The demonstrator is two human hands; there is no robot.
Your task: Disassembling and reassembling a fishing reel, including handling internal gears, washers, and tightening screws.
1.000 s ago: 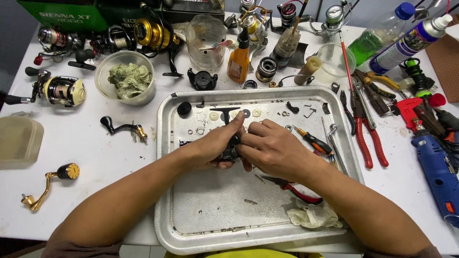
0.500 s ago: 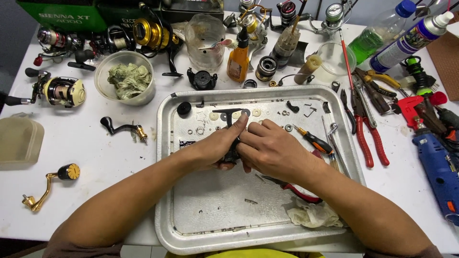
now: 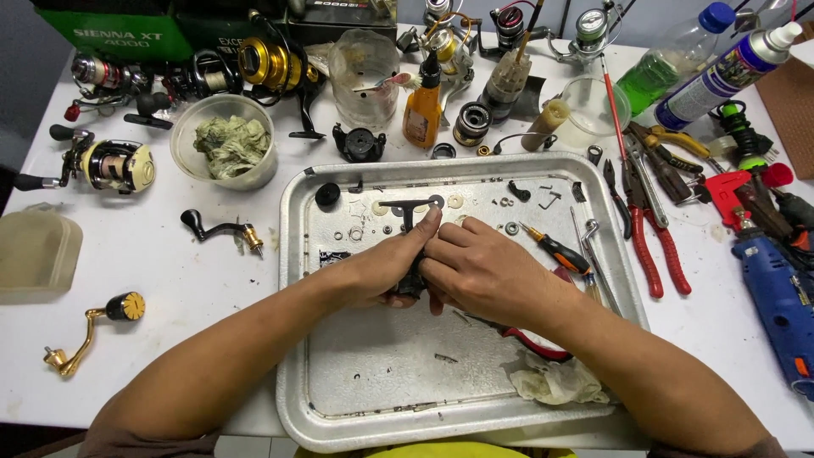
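Over the middle of a metal tray, my left hand and my right hand close together around a small black fishing-reel body, which shows only between the fingers. A black T-shaped reel part lies just beyond my fingertips. Small washers, screws and rings are scattered across the tray's far half. An orange-handled screwdriver lies right of my right hand.
A crumpled rag and a red-handled tool lie in the tray under my right forearm. Red pliers, a blue power drill, spray bottles, several reels, a bowl of rags and loose crank handles crowd the white table.
My hands have stayed in place over the tray; only the fingers shifted slightly on the reel body.
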